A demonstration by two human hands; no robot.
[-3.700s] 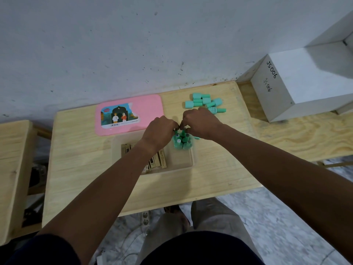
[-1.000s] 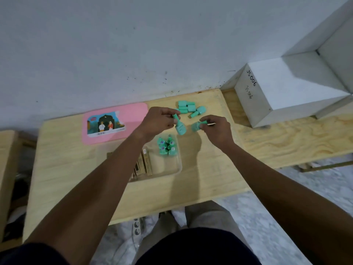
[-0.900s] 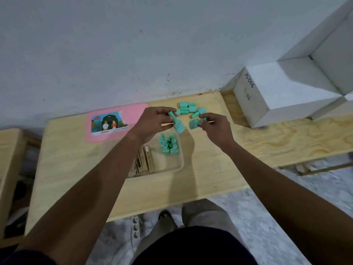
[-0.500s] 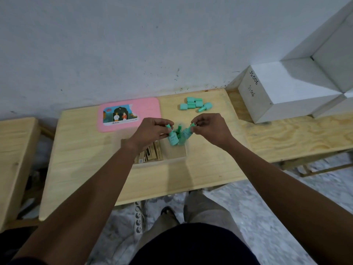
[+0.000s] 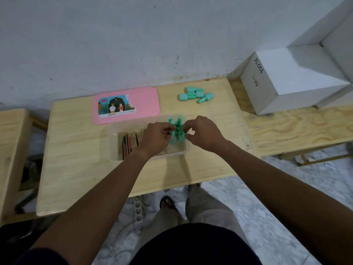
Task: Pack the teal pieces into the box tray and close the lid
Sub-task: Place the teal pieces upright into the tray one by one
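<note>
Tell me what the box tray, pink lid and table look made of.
Box tray: probably clear plastic, frosted; the brown pieces inside show through its wall. Pink lid: seemingly smooth opaque plastic, with a printed picture. Table: pale unpainted wood, matte, grain lines visible.

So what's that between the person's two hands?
A cluster of teal pieces standing in the clear tray, the left hand and right hand close on either side; the head view shows it.

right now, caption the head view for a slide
Left hand and right hand pinch upright teal pieces in the box tray; loose teal pieces and pink lid lie beyond.
</note>
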